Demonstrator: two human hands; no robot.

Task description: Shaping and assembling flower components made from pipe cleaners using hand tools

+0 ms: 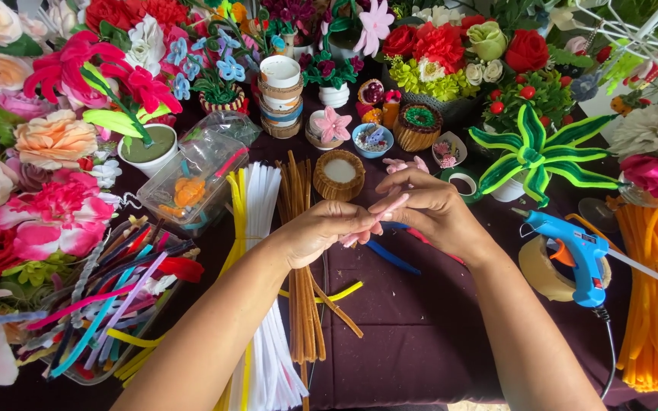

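Both hands meet over the dark cloth (420,335), the left hand (321,232) and right hand (432,209) pinching a pink pipe cleaner (378,215) between them. Brown stems (298,251) lie under the left wrist; a blue glue gun (576,255) rests right of the grip.

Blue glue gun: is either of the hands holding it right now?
No: the blue glue gun sits on a tape roll, while both hands, left hand and right hand, grip a pink pipe cleaner.
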